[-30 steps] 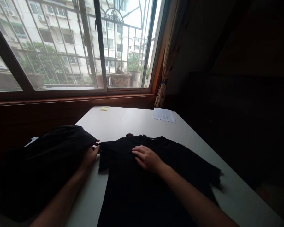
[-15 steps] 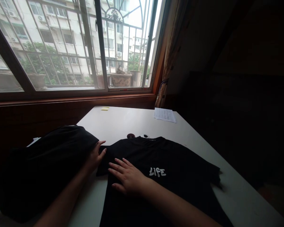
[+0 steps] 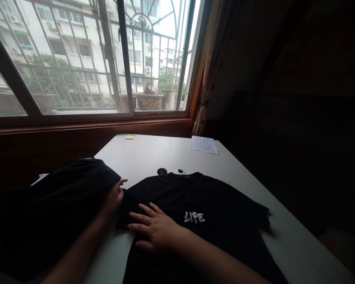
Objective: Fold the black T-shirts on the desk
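A black T-shirt (image 3: 221, 201) lies spread on the white table (image 3: 156, 152), its collar towards the window and white "LIFE" lettering on its chest. My right hand (image 3: 158, 228) rests flat on the shirt near the left sleeve, fingers spread. At that sleeve's outer corner is my left hand (image 3: 114, 196), thumb and fingers drawn together on the edge of the cloth, one finger sticking out. The pinch itself is partly hidden. Left of it, touching or nearly touching the hand, a heap of black cloth (image 3: 56, 209) bulges up.
Beyond the collar sit a dark round object (image 3: 162, 171) and a white round one (image 3: 180, 172). Papers (image 3: 204, 144) lie at the table's far right, and a yellow sticky pad (image 3: 130, 137) at its far left. A barred window (image 3: 85, 71) and a tied curtain (image 3: 201, 114) stand behind.
My right hand has slid left over the shirt towards the sleeve. The sleeve now reaches further left and looks flatter. My left hand's fingers have drawn closer together at its corner.
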Demonstrator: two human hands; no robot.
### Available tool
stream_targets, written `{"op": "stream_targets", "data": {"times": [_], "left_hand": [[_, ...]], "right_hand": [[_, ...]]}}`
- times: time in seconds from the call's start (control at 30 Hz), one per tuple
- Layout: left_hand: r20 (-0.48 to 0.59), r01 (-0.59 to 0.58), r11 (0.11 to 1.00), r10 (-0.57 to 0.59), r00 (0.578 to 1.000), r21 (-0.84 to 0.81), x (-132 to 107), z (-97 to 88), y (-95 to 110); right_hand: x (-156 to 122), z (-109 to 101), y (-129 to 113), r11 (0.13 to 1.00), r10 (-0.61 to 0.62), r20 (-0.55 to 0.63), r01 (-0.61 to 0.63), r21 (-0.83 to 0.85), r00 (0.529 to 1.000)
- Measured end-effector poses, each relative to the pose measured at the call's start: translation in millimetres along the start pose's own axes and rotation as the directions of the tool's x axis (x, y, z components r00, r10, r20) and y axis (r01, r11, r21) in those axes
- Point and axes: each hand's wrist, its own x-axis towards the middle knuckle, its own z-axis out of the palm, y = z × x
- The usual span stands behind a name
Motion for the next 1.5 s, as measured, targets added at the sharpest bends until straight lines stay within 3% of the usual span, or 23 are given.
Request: {"op": "stream_targets", "data": {"times": [0.17,0.3,0.43,0.53,0.63,0.77,0.83,1.03,1.3,1.5], "left_hand": [[-0.022,-0.037,0.999,0.037,0.999,0.011,-1.1,3.5,-4.6],[-0.043,-0.064,0.997,0.066,0.997,0.039,-3.6,3.8,-5.0],[-0.055,-0.198,0.964,0.210,0.976,0.176,-5.0,-2.3,1.2],[-0.007,-0.266,0.938,0.274,0.962,0.221,-5.8,-10.9,13.9],[0.106,-0.341,0.920,0.326,0.939,0.194,-9.0,-15.6,33.3],[0.316,-0.465,0.876,0.409,0.856,0.126,-19.0,-1.8,55.5],[0.368,-0.470,0.873,0.397,0.841,0.133,-24.9,11.7,58.4],[0.378,-0.436,0.865,0.328,0.866,0.249,-32.7,35.7,41.6],[0.379,-0.326,0.886,0.192,0.905,0.329,-20.8,36.6,28.1],[0.473,-0.269,0.847,0.023,0.881,0.458,1.3,32.1,40.0]], "right_hand": [[-12.8,-7.6,9.9,0.996,-0.089,-0.055,0.091,0.024,0.994],[-34.6,-22.3,45.8,0.997,0.070,-0.267,-0.073,0.002,0.961],[-71.9,-42.1,101.2,0.926,0.311,-0.477,-0.376,-0.045,0.822],[-108.2,-55.2,142.0,0.806,0.449,-0.539,-0.583,-0.099,0.713],[-144.1,-61.4,172.9,0.710,0.516,-0.573,-0.692,-0.128,0.636],[-174.6,-58.1,194.5,0.692,0.524,-0.559,-0.704,-0.160,0.642],[-179.7,-54.9,198.4,0.688,0.528,-0.544,-0.704,-0.175,0.652],[-177.6,-54.4,197.8,0.659,0.570,-0.497,-0.725,-0.200,0.654],[-170.9,-60.1,206.5,0.643,0.610,-0.440,-0.736,-0.212,0.659],[-150.8,-64.4,219.9,0.612,0.641,-0.415,-0.756,-0.233,0.646]]}}
